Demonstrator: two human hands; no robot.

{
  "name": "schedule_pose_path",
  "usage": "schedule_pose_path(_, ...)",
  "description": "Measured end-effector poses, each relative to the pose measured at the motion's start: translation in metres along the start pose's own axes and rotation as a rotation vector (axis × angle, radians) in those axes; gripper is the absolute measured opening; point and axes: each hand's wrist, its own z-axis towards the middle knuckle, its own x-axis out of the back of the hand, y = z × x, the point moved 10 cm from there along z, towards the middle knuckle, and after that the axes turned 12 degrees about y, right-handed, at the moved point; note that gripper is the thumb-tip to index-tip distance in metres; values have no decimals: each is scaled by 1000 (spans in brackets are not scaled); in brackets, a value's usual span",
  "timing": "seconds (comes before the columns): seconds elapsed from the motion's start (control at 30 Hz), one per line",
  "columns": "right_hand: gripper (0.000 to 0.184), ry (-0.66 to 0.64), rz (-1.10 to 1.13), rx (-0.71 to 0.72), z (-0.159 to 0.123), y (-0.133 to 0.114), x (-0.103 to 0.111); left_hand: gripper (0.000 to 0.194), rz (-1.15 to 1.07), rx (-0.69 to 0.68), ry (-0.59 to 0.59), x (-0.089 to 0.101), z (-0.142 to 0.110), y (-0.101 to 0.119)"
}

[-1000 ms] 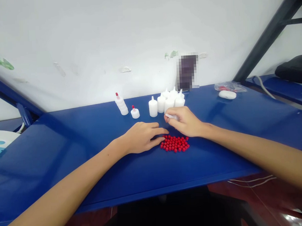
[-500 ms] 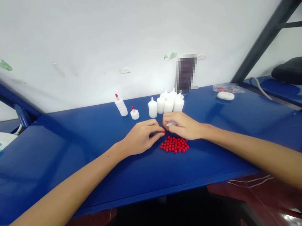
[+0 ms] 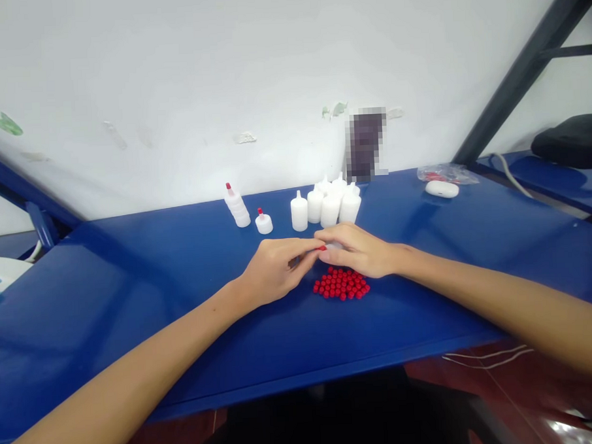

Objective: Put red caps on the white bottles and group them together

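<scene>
A small red cap (image 3: 321, 248) is pinched between the thumb and fingers of my left hand (image 3: 273, 269). My right hand (image 3: 366, 248) is wrapped around a white squeeze bottle (image 3: 334, 246), mostly hidden, whose nozzle points toward the left hand. Cap and nozzle tip meet between my fingertips; whether the cap sits on the nozzle I cannot tell. Just below both hands lies a cluster of loose red caps (image 3: 340, 284) on the blue table (image 3: 262, 341).
Several uncapped white bottles (image 3: 299, 212) stand behind my hands. Further left are a tall red-tipped bottle (image 3: 237, 208) and a short red-tipped one (image 3: 264, 222). At the back right lie a white case (image 3: 442, 189) and a clear bag (image 3: 451, 172) with red pieces.
My hands have come together. The red cap in my left fingers is now at the nozzle tip, and my right fingers have stretched forward toward the left ones.
</scene>
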Motion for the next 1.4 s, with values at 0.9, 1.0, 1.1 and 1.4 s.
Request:
schedule_pose_path(0.9,35,146,31,-16,2,-14,5,16,-230,218,9,-7,2,-5)
schedule_pose_path(1.0,32,182,-161,19,3,-18,14,13,-212,264,98,5,6,-15)
schedule_pose_path(1.1,32,403,-431,51,1,-15,54,17,-195,438,264,32,8,-49)
schedule_pose_path(1.4,34,736,-533,106,-7,16,139,24,216,731,268,85,7,-121)
